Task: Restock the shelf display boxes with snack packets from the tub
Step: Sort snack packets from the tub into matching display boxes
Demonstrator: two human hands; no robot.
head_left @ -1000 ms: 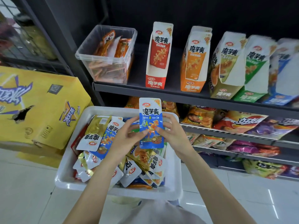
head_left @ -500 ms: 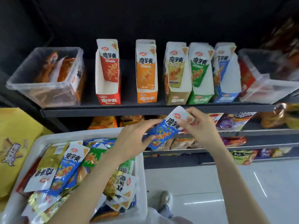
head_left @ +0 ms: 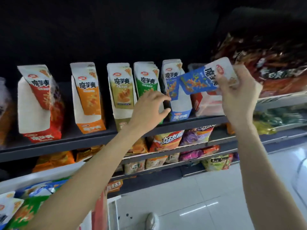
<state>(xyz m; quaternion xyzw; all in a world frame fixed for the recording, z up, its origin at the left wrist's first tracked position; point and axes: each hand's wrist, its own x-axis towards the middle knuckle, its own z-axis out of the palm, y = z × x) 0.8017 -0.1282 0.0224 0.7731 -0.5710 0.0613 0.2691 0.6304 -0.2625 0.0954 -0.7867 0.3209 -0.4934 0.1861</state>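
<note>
The blue snack packet (head_left: 201, 80) sits in the upper right of the frame, tilted with its white top edge up and to the right, pinched at that end by the right hand (head_left: 237, 97), whose fingers curl round it. It hangs just in front of and above the blue display box (head_left: 178, 103), overlapping the packets already standing there. The left hand (head_left: 149, 108) holds nothing; its fingers are loosely curled, close to the gap between the green display box (head_left: 147, 83) and the blue one, though whether it touches either I cannot tell.

To do this step well, I would judge that the packet wants turning upright, print facing out like its neighbours, then sliding down into the blue box while the left hand steadies the box or parts the stack. Matching colour to box matters most; the packet is floppy, so holding it nearer its middle should stop it folding.

Counted on the dark shelf (head_left: 83, 143): five display boxes stand in a row, namely a red display box (head_left: 38, 113), an orange display box (head_left: 89, 105), an olive display box (head_left: 121, 90), green and blue. One packet is in hand. The white tub (head_left: 41, 175) at the lower left holds more packets, too blurred to count.
</note>
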